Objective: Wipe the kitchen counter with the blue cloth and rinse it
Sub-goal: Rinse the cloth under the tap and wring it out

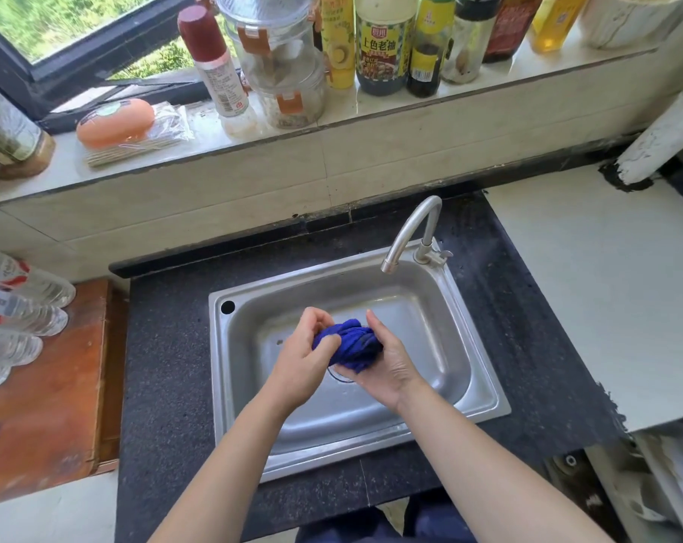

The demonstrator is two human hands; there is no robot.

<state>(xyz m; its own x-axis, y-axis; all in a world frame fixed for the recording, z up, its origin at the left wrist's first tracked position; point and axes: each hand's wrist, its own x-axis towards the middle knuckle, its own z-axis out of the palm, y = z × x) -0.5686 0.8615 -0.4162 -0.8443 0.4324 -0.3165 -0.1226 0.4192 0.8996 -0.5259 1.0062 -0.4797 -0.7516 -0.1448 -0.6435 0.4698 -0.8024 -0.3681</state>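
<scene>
The blue cloth is bunched into a ball over the middle of the steel sink. My left hand grips its left side with curled fingers. My right hand cups it from the right and below, thumb up. Both hands hold it above the drain, which they mostly hide. The curved tap stands at the sink's back right; no water is seen running from it. The black speckled counter surrounds the sink.
A wooden board lies left of the counter with several clear plastic bottles on it. A white slab covers the right side. The window sill behind holds sauce bottles, stacked jars and an orange case.
</scene>
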